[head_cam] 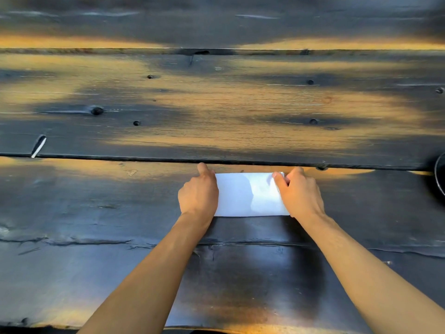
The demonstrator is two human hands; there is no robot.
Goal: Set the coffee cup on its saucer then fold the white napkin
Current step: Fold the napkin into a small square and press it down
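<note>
My 2 hands sit at either end of the white napkin (248, 195), which lies flat on the desk (216, 104) straight in front of me, its far edge just short of a seam between 2 planks. It already looks like a folded rectangle. My left hand (198, 191) rests curled at the left end, fingers tucked under so I cannot tell whether they pinch anything. My right hand (298, 191) has its fingers (279, 179) nipped on the far right corner, where the layers bunch slightly.

I judge the napkin light, soft and limp, so it will slide or sag unless held by its corners and pressed along the crease.

The desk is dark, worn wood with knots, cracks and patches of warm light, smooth enough for the napkin to skid. A dark round rim (439, 174) shows at the right edge; whether it is the saucer I cannot say. No cup is in view.
</note>
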